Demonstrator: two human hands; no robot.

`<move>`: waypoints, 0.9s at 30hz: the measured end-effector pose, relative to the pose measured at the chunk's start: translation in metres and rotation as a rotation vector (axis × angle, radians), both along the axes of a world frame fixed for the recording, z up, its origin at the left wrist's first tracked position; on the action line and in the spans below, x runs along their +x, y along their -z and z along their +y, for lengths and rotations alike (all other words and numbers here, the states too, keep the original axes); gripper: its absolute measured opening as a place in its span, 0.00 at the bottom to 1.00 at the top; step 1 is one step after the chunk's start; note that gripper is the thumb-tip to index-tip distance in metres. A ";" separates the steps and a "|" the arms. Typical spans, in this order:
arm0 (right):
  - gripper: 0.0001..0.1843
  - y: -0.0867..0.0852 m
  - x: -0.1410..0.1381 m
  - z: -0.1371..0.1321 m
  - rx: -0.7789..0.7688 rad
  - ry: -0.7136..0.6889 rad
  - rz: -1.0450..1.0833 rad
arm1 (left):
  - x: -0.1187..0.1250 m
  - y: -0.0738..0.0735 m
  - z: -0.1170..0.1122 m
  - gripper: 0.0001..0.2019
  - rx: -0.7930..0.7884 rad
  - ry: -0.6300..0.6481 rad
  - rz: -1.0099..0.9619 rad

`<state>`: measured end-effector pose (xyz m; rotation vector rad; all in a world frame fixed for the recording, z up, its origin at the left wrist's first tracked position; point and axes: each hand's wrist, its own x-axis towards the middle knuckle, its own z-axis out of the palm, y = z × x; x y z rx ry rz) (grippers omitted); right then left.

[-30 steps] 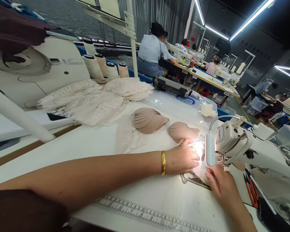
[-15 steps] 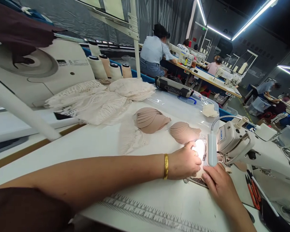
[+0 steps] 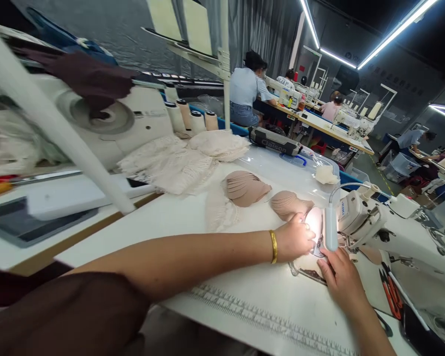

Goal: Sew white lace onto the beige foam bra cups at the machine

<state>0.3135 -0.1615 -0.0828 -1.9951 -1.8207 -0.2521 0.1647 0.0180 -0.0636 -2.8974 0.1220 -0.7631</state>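
Note:
Under the lamp of a white sewing machine, my left hand is closed with bent fingers on a pale pink fabric piece, which glows in the light. My right hand lies at the near side of the needle area, fingers stretched out and its fingertips close to the fabric edge. The lamp and my hands hide the needle and part of the fabric. Beyond my left hand lie two pleated beige bra cups on the white table.
Cream lace is heaped at the back left, near thread cones. A Claison-labelled box rests on clear plastic. Orange-handled scissors lie at right. A ruler scale runs along the front edge. Other people sit at machines behind.
The camera view has swung left, so the scene sits further right. My left hand has shifted slightly on the lit fabric, and more of the fabric shows. My right hand stays beside the needle area.

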 end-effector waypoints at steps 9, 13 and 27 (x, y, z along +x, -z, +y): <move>0.16 0.028 0.032 0.001 0.144 -0.261 -0.048 | -0.143 -0.012 -0.003 0.16 -0.295 -0.405 0.019; 0.13 0.022 0.023 0.004 0.176 -0.344 -0.032 | -0.184 -0.018 0.035 0.12 -0.528 -0.876 -0.035; 0.29 -0.041 -0.137 0.028 -0.224 -0.188 1.558 | -0.167 -0.019 -0.066 0.10 -0.819 0.189 -0.317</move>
